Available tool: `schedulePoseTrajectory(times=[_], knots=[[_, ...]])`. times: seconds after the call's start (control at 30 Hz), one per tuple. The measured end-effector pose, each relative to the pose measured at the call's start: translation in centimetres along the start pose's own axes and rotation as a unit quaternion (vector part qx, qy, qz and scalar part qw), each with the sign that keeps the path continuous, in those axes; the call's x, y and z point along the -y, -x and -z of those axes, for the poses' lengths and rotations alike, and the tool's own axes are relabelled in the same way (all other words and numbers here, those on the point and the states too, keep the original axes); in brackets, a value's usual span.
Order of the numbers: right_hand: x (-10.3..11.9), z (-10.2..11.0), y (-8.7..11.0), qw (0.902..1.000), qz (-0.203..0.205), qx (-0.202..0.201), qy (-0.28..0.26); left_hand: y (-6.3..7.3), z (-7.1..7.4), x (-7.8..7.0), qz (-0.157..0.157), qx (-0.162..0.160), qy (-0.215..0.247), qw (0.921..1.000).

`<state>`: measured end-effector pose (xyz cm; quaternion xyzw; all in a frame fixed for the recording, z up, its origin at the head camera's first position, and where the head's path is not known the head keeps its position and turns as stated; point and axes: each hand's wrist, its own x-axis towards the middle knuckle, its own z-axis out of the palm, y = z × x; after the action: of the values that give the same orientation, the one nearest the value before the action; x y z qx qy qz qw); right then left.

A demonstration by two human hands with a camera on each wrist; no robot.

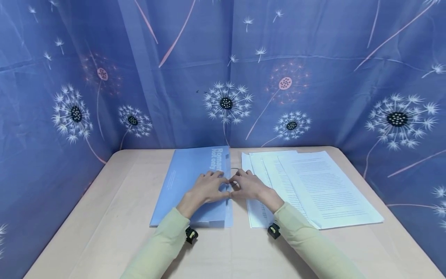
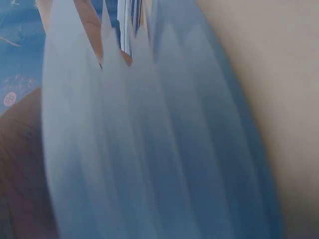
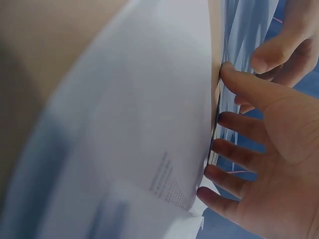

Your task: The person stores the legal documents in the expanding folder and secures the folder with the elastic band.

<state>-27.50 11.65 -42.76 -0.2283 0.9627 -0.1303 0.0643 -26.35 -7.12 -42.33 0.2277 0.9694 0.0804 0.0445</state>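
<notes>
A blue expanding file folder [image 1: 186, 166] lies flat on the table, its pale lettering near the upper right corner. My left hand [image 1: 208, 187] lies over its right part, with thumb and fingers curled at the tabbed edge. Close beside it, my right hand [image 1: 248, 186] has its fingers bent along a thin dark elastic cord [image 1: 235, 168] that loops out from that edge. Blurred pleats [image 2: 149, 139] of the folder fill the left wrist view. In the right wrist view, the right fingertips [image 3: 222, 119] meet the dark line of the cord; their exact hold is partly hidden.
Several printed paper sheets [image 1: 327, 186] lie overlapping on the right of the table [image 1: 115, 193], partly under the right forearm. A blue curtain [image 1: 188, 77] with dandelion prints stands behind and at both sides. Black wrist cameras [image 1: 191, 235] sit at the sleeves.
</notes>
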Motion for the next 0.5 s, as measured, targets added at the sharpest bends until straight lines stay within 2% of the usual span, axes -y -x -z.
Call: schedulePoseTrajectory(times=[0.27,0.5], knots=[[0.3,0.3,0.2,1.0000,0.009,0.003,-0.003,0.4,0.6,0.5,-0.003,-0.035,0.047,0.9983],[0.5,0.5,0.4,1.0000,0.003,0.006,-0.004,1.1,1.8,0.6,0.009,-0.042,0.086,0.9954]])
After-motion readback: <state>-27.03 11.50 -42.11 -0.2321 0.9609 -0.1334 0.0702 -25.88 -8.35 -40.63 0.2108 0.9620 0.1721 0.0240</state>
